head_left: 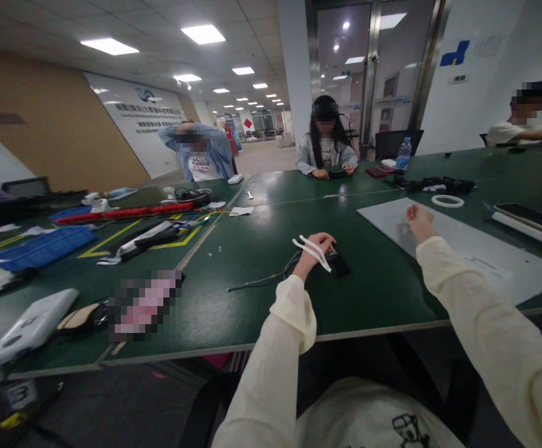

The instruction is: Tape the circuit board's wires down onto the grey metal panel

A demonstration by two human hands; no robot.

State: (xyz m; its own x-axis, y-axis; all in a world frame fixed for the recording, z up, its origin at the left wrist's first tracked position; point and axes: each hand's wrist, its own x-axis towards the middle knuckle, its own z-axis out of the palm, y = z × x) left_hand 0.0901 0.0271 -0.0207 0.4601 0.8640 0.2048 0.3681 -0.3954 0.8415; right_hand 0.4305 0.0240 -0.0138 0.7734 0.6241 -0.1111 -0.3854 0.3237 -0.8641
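Note:
My left hand [316, 246] is over the table with its fingers bent round one end of a small flat black device [341, 265]; part of the device is hidden under them. Two thin white strips [318, 254] lie across the back of this hand. A dark cable [264, 283] runs leftward over the table from beside the wrist. Above the white board [387, 224], my right hand [419, 221] is closed, fingertips pressed together. Whatever is in them is too small to make out. Just beyond it lies a white ring, like a tape roll [448, 201].
A phone [534, 219] lies on a white box at the right. Dark cables [439, 184] and a water bottle [404, 154] are farther back. Leftward are a blue tray [42, 247], a white power bank [30, 326] and a pink item [147, 305]. Several people sit around the table.

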